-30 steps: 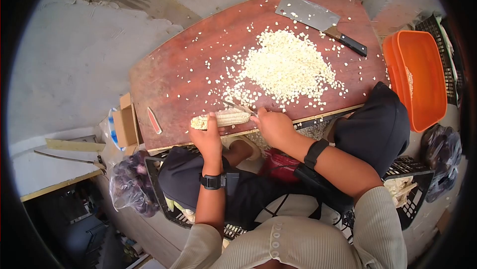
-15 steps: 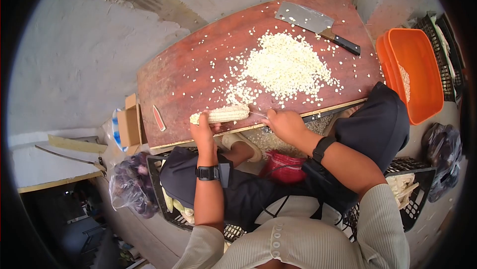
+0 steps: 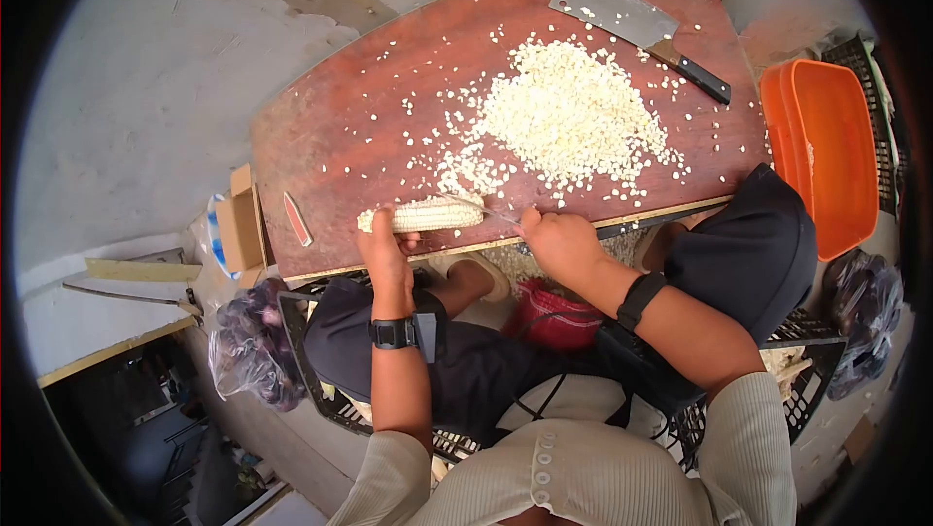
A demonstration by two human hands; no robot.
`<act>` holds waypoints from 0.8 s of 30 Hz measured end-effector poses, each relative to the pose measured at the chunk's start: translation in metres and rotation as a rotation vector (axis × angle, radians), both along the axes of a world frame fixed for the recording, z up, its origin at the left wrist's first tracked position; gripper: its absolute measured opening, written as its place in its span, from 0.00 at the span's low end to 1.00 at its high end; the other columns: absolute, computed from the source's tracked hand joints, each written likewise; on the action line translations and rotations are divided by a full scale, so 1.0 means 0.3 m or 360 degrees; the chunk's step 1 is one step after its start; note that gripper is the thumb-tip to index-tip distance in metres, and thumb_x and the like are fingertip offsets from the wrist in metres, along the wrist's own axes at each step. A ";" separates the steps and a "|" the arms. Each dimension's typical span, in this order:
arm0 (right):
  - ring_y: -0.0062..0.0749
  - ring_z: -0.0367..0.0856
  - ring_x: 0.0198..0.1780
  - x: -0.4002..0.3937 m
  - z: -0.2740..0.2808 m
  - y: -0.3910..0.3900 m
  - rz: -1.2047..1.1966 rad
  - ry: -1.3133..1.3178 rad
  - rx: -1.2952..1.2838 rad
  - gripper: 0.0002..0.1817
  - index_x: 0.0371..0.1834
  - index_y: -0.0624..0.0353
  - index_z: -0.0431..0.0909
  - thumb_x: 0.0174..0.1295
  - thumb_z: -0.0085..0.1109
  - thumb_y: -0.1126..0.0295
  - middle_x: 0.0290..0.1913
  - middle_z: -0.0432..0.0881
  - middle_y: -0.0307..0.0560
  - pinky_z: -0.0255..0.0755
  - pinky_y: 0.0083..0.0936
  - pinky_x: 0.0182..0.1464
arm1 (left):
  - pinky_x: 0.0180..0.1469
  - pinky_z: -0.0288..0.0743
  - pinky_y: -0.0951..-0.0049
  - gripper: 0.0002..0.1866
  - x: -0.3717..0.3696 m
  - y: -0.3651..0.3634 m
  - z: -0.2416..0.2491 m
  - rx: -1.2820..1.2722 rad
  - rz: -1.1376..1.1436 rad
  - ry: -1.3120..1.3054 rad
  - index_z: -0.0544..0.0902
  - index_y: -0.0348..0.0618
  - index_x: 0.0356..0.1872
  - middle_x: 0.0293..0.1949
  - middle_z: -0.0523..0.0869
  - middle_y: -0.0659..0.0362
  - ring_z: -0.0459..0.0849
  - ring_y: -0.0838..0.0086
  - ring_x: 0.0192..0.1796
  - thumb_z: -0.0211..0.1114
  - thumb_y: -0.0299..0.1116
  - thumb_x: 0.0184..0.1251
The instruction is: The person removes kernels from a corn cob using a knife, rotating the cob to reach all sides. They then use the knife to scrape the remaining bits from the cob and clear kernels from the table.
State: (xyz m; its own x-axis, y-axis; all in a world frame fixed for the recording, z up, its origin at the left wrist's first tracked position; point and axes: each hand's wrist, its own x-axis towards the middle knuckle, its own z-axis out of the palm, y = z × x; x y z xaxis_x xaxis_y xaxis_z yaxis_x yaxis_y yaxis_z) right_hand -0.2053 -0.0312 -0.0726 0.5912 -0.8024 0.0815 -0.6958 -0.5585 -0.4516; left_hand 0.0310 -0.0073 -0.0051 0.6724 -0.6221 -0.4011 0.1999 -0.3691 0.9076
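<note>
My left hand (image 3: 386,246) grips a pale corn cob (image 3: 428,215) by its left end, over the front edge of the red-brown table (image 3: 340,127). In my right hand (image 3: 559,242) is a thin knife (image 3: 496,215), its blade lying against the top of the cob's right end. Behind the cob, a heap of loose white kernels (image 3: 569,113) covers the middle of the table, with more scattered around it. A cleaver (image 3: 617,11) with a black handle lies flat at the back right.
An orange tub (image 3: 841,157) stands right of the table. A small red-and-white object (image 3: 296,220) lies at the table's left end, near a cardboard box (image 3: 238,225). Black crates flank my legs; bags of dark produce (image 3: 258,346) sit on the floor. A red sack (image 3: 554,317) is between my feet.
The knife blade has moved left onto the top of the cob. The view has shifted slightly, so the table and tub sit differently in the frame.
</note>
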 end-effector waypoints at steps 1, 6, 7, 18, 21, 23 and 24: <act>0.40 0.81 0.19 0.004 0.009 -0.007 -0.0001 0.0035 0.0036 0.16 0.30 0.56 0.69 0.66 0.53 0.55 0.17 0.78 0.45 0.74 0.33 0.21 | 0.19 0.69 0.81 0.11 -0.001 -0.003 -0.001 0.0004 0.0000 -0.0017 0.77 0.41 0.38 0.25 0.81 0.61 0.76 0.79 0.17 0.60 0.37 0.63; 0.42 0.82 0.22 0.017 0.040 -0.034 0.0011 0.0105 0.0264 0.14 0.31 0.58 0.69 0.67 0.51 0.58 0.18 0.79 0.48 0.75 0.35 0.22 | 0.18 0.68 0.82 0.10 -0.001 -0.011 -0.002 0.0004 -0.0016 -0.0066 0.77 0.40 0.35 0.23 0.81 0.60 0.75 0.79 0.15 0.61 0.37 0.63; 0.43 0.83 0.23 0.022 0.052 -0.038 0.0010 0.0092 0.0342 0.13 0.32 0.59 0.70 0.67 0.50 0.60 0.20 0.81 0.50 0.76 0.36 0.24 | 0.18 0.67 0.81 0.09 -0.005 -0.013 0.003 -0.0004 -0.0016 -0.0088 0.77 0.40 0.34 0.23 0.80 0.60 0.76 0.79 0.15 0.61 0.36 0.63; 0.60 0.80 0.32 0.074 0.059 -0.014 -0.0346 -0.0432 0.0978 0.21 0.33 0.67 0.72 0.69 0.49 0.55 0.25 0.79 0.64 0.72 0.49 0.35 | 0.18 0.71 0.80 0.07 -0.093 0.025 0.029 -0.0172 -0.0049 -0.0278 0.76 0.35 0.34 0.24 0.80 0.58 0.77 0.77 0.17 0.60 0.31 0.65; 0.63 0.78 0.33 0.072 0.038 -0.004 -0.0321 -0.0655 0.1063 0.22 0.31 0.68 0.71 0.69 0.49 0.56 0.25 0.78 0.66 0.70 0.51 0.36 | 0.19 0.71 0.81 0.08 -0.070 0.030 0.016 -0.0170 -0.0028 -0.0197 0.77 0.36 0.35 0.25 0.81 0.58 0.78 0.78 0.18 0.60 0.32 0.66; 0.62 0.80 0.34 0.062 0.052 -0.003 -0.0250 -0.0686 0.1090 0.23 0.31 0.68 0.73 0.69 0.48 0.54 0.26 0.78 0.66 0.72 0.51 0.37 | 0.20 0.72 0.82 0.09 -0.056 0.039 0.005 -0.0143 0.0011 -0.0089 0.77 0.37 0.37 0.26 0.81 0.58 0.78 0.78 0.20 0.60 0.34 0.66; 0.61 0.80 0.33 0.053 0.074 -0.007 -0.0254 -0.0619 0.1019 0.22 0.31 0.67 0.73 0.69 0.48 0.54 0.25 0.79 0.65 0.72 0.50 0.36 | 0.20 0.72 0.82 0.10 -0.048 0.043 0.005 -0.0131 0.0032 -0.0042 0.77 0.37 0.37 0.26 0.81 0.58 0.79 0.78 0.20 0.60 0.35 0.66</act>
